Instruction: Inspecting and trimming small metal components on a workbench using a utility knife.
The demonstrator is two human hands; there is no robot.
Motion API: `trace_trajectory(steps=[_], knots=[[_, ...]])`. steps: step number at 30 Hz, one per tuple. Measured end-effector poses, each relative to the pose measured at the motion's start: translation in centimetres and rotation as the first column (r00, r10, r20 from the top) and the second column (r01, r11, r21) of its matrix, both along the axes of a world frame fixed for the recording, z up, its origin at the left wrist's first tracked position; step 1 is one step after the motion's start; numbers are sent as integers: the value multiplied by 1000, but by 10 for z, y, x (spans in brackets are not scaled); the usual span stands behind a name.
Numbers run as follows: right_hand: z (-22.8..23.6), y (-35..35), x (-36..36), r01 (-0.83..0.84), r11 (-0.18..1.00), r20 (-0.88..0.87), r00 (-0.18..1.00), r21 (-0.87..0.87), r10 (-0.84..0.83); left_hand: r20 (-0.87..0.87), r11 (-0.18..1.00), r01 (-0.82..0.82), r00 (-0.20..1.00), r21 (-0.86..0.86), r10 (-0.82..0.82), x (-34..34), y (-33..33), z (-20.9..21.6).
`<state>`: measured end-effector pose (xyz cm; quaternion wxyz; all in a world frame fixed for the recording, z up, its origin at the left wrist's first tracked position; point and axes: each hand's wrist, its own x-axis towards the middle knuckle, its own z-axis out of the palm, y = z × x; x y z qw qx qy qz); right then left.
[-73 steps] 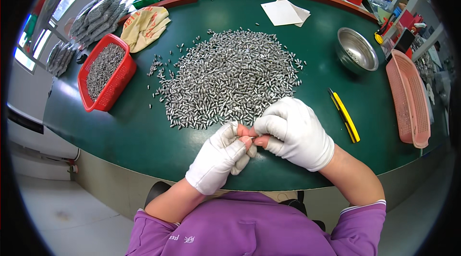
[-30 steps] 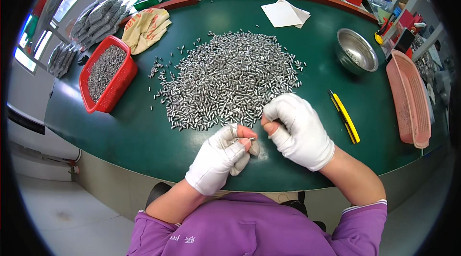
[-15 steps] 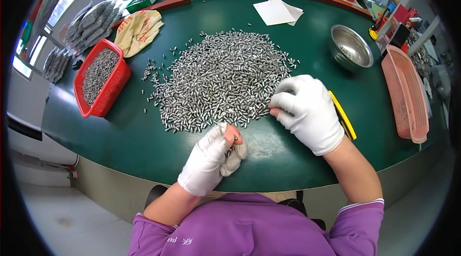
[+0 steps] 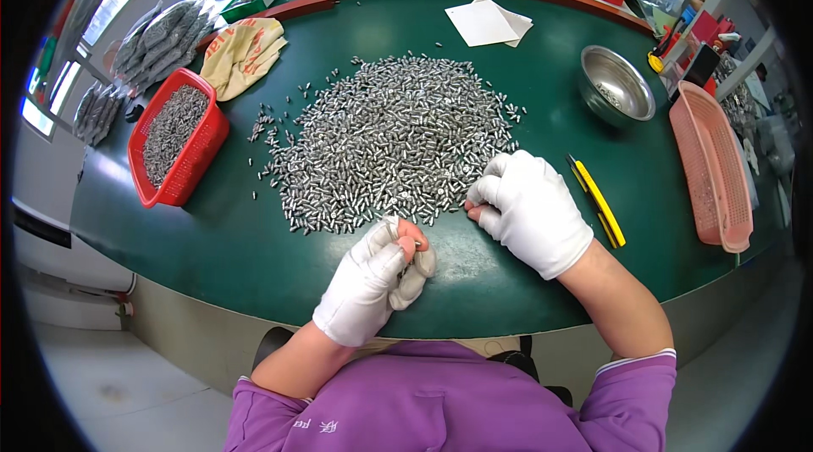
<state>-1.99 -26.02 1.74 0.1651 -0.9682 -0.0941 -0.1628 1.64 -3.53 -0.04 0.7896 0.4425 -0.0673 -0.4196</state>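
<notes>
A broad heap of small silvery metal pins (image 4: 389, 138) with pointed ends is spread over the green table (image 4: 330, 291). In front of the heap, my left hand (image 4: 364, 287) wears a white glove with bare fingertips. Its thumb and forefinger pinch a small metal pin (image 4: 417, 243), while the other fingers curl beneath. My right hand (image 4: 533, 219), gloved the same way, is at the heap's front right edge. Its thumb and forefinger are pressed together; whatever may be between them is too small to make out.
A yellow utility knife (image 4: 600, 205) lies right of my right hand. Farther right are a steel bowl (image 4: 616, 88) and a pink basket (image 4: 716, 172). At left stand a red basket (image 4: 203, 151) of metal pieces and a cloth bag (image 4: 241, 58). White cards (image 4: 483, 22) lie beyond the heap.
My right hand has shifted left and slightly nearer to me, along the heap's edge, leaving more of the knife in sight. My left hand stays almost in place, still pinching.
</notes>
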Motion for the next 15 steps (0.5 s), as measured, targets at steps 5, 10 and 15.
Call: trace_trajectory(steps=[5, 10, 15], knots=[[0, -5, 2, 5, 999, 104, 995, -53, 0, 0, 997, 69, 998, -40, -69, 3, 0, 0], [15, -43, 12, 265, 956, 420, 859, 124, -292, 28, 996, 15, 1000, -83, -12, -1, -5, 1], [18, -51, 9, 279, 959, 355, 903, -51, -243, 12, 995, 20, 1000, -97, -19, 0, -5, -1]])
